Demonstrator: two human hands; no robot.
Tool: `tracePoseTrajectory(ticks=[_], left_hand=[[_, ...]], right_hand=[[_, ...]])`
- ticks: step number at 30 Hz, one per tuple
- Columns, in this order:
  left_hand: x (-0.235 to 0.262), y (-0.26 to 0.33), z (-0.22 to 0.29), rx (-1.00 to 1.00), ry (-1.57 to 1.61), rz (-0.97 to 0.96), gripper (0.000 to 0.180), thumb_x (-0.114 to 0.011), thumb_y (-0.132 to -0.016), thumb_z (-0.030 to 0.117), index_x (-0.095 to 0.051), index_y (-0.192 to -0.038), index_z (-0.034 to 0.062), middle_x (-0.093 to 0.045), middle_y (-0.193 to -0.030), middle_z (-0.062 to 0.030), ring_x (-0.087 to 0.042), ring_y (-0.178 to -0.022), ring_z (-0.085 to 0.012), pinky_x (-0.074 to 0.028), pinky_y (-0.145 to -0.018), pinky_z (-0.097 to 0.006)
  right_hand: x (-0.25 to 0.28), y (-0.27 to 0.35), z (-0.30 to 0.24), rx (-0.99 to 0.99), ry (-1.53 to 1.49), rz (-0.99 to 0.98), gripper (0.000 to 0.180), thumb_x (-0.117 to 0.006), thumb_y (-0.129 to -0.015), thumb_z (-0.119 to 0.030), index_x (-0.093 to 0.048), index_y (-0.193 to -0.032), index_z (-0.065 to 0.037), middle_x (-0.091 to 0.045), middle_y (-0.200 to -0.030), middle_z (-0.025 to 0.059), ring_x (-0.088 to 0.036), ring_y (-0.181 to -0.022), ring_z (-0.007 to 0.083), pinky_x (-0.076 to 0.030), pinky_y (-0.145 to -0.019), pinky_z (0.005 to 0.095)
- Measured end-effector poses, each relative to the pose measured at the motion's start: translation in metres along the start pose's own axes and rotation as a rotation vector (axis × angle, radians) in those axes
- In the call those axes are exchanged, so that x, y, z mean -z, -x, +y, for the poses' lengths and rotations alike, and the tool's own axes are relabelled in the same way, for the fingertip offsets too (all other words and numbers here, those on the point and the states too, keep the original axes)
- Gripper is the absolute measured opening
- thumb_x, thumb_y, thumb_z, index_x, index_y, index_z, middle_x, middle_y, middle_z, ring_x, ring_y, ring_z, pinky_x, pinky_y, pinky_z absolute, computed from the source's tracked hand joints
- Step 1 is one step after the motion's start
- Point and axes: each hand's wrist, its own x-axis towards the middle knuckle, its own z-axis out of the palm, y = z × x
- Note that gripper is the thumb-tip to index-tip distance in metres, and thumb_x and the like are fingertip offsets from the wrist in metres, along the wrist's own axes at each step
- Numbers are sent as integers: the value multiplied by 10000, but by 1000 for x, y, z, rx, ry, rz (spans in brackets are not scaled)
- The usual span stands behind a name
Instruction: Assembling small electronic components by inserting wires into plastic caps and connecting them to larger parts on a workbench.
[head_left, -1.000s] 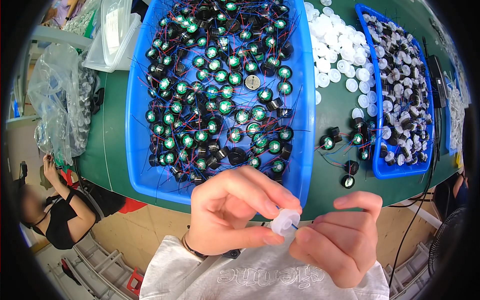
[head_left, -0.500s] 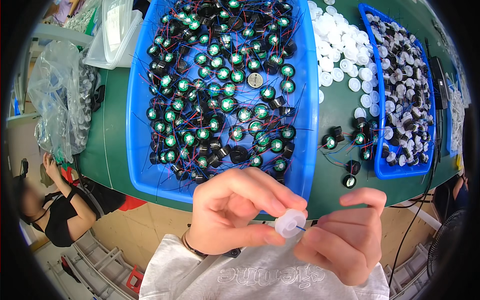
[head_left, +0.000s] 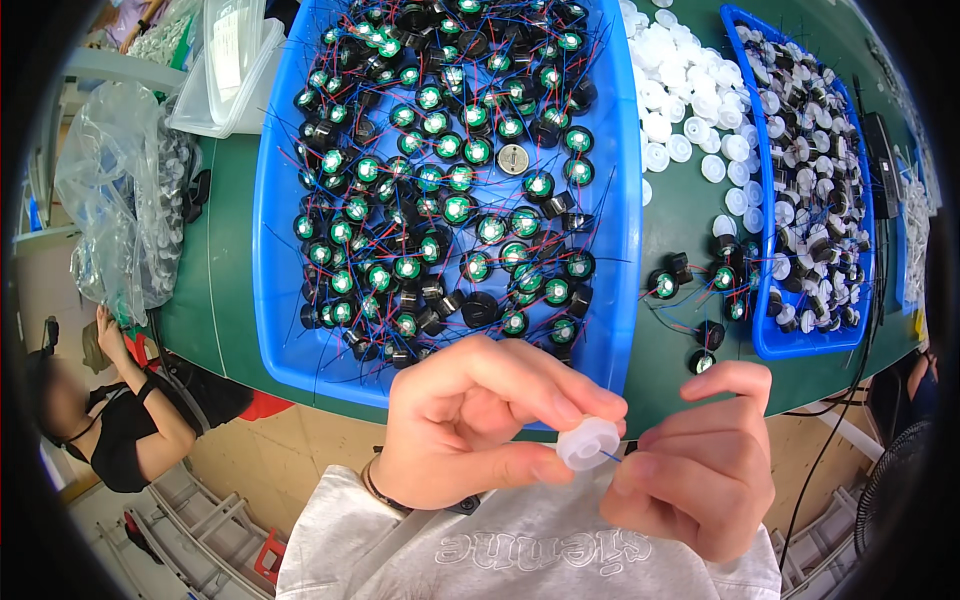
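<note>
Between the thumb and fingertips of my left hand (head_left: 470,425) is a round, translucent white plastic cap (head_left: 588,445), its hollow face turned toward my right hand. A thin blue wire (head_left: 609,456) comes out of the cap's centre. My right hand (head_left: 695,465) pinches the wire's end, with the fingers curled and the index finger raised. Whatever sits behind the cap is covered by my left fingers. Just beyond my hands is a large blue tray (head_left: 270,310) full of black round parts with green faces and red and blue wires.
Loose white caps (head_left: 680,85) lie heaped right of the tray, with several wired black parts (head_left: 722,276) nearer. A second blue tray (head_left: 765,345) of capped parts stands farther right. Plastic bag (head_left: 120,190) and clear bins (head_left: 225,70) are at left. A person (head_left: 135,415) sits left.
The cap and both hands have shifted slightly to the right. The right hand has tilted a little, and the blue wire still spans from the cap to its fingertips.
</note>
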Motion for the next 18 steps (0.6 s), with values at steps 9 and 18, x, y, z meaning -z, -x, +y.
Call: tracePoseTrajectory(ticks=[9,18], left_hand=[[2,0,1,0,-21,-30,309,-644,-677,-135,-526,-948,-48,-553,-1017,-224,-546,-1014,-318,-457,-869,-422],[3,0,0,-2,-3,-25,325,-651,-664,-143,-530,-951,-49,-552,-1014,-221,-546,-1014,-315,-461,-858,-418]], right_hand=[[-2,-1,1,-21,-17,1,250,-700,-625,-42,-548,-819,-86,-497,-664,-7,-496,-545,129,-406,-630,351],[-2,-3,0,-43,-45,-34,247,-708,-628,-45,-544,-809,-83,-496,-641,-7,-496,-541,129,-406,-635,350]])
